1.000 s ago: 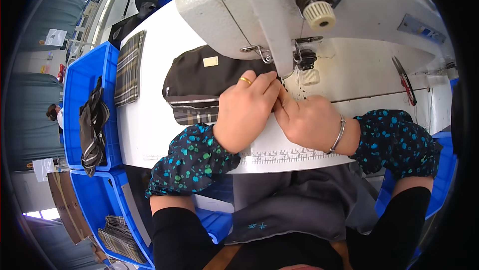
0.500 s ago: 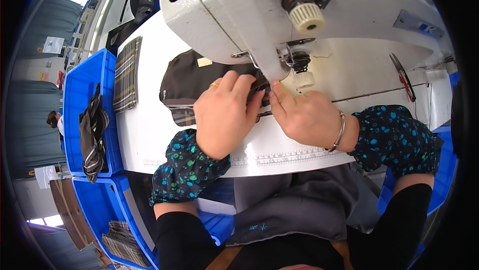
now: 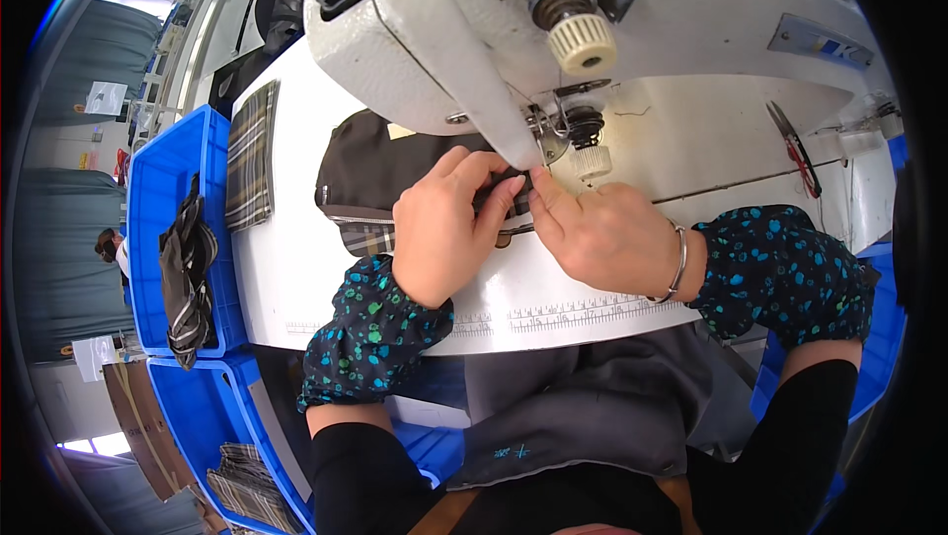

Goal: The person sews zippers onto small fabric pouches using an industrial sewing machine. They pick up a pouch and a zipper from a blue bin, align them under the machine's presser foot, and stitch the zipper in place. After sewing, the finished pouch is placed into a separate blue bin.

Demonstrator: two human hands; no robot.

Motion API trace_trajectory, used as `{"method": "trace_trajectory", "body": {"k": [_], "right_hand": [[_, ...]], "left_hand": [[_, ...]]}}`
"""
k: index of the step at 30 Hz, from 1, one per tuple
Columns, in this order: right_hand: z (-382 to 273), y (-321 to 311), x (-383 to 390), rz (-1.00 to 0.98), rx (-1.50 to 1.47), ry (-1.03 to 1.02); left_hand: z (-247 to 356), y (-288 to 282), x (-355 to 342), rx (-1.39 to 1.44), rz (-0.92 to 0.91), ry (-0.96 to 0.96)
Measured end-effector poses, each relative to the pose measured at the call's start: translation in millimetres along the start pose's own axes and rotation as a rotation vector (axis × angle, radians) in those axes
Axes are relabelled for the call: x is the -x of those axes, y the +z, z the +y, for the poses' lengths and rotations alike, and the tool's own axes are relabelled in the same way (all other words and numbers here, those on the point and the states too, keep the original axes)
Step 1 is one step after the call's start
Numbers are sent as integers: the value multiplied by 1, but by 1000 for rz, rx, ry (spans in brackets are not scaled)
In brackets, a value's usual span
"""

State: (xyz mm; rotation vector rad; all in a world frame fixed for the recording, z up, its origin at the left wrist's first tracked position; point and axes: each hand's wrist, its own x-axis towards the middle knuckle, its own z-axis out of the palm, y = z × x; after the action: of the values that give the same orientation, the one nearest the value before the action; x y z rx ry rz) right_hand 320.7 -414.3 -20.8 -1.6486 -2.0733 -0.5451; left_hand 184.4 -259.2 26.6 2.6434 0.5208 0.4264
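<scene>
A dark brown fabric piece (image 3: 360,164) with a plaid part along its near edge lies on the white sewing table. My left hand (image 3: 449,224) pinches its right end between thumb and fingers, just below the sewing machine (image 3: 474,71). Against the same edge, my right hand (image 3: 602,234) presses thumb and forefinger together, close to the needle area. The two hands' fingertips almost meet there. Fingers and the machine's head hide the exact spot of fabric they hold. A pale patch shows on the fabric's far side.
Folded plaid fabric (image 3: 253,155) lies at the table's left. Blue bins (image 3: 222,308) beside it hold dark cloth (image 3: 188,273) and stacked plaid pieces (image 3: 252,486). Red-handled thread snips (image 3: 795,150) rest on the right. A printed ruler strip (image 3: 592,312) runs along the front edge.
The view has shifted slightly. My left hand is turned a little and sits nearer my right, both still at the fabric's right end. The fabric has barely moved.
</scene>
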Motion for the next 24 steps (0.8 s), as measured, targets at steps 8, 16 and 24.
{"method": "trace_trajectory", "body": {"k": [8,16,24], "right_hand": [[-3,0,3,-7,-19,-32],[-5,0,2,-25,9,-31],[-6,-3,3,4,-19,-48]], "left_hand": [[4,10,5,-103,108,146],[2,15,4,-61,72,253],[1,18,1,-23,48,232]]}}
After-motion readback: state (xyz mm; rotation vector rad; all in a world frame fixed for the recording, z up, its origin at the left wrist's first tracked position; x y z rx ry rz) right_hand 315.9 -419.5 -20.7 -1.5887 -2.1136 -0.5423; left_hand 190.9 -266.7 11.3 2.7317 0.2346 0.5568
